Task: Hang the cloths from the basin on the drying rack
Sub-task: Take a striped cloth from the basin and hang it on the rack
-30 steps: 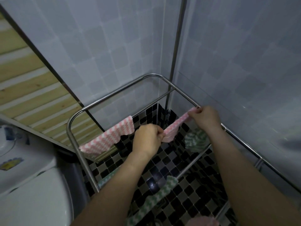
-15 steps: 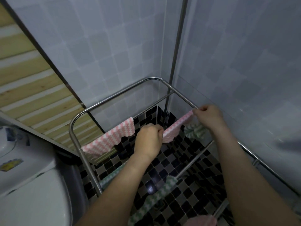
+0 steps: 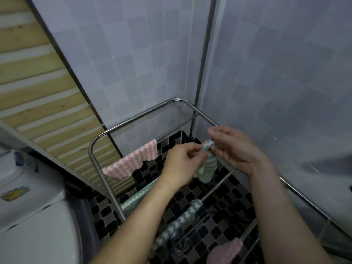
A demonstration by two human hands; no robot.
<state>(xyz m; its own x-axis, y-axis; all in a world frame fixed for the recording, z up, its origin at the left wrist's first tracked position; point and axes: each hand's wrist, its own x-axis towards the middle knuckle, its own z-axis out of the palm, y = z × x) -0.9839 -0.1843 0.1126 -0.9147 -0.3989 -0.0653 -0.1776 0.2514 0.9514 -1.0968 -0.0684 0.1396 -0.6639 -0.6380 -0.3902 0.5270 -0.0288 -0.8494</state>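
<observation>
Both hands meet above the far end of the chrome drying rack (image 3: 144,113), which stands in a tiled corner. The left hand (image 3: 181,162) pinches the top edge of a green-and-white cloth (image 3: 206,168) between thumb and fingertips. The right hand (image 3: 238,151) nips the same edge just beside it, its other fingers loosely curved and partly spread. The cloth hangs bunched from the two hands, above the rack's inner rails, and it cannot be told whether it touches any rail. A pink-and-white cloth (image 3: 131,161) is draped over a rail at the rack's left side. Nearer the camera, a second green cloth (image 3: 138,200) and a third green cloth (image 3: 179,221) lie over lower rails, partly hidden by the left forearm. A pink cloth (image 3: 228,250) shows at the bottom edge. Black mosaic floor (image 3: 224,193) shows through the rack, and a white appliance (image 3: 34,216) stands to the left.
</observation>
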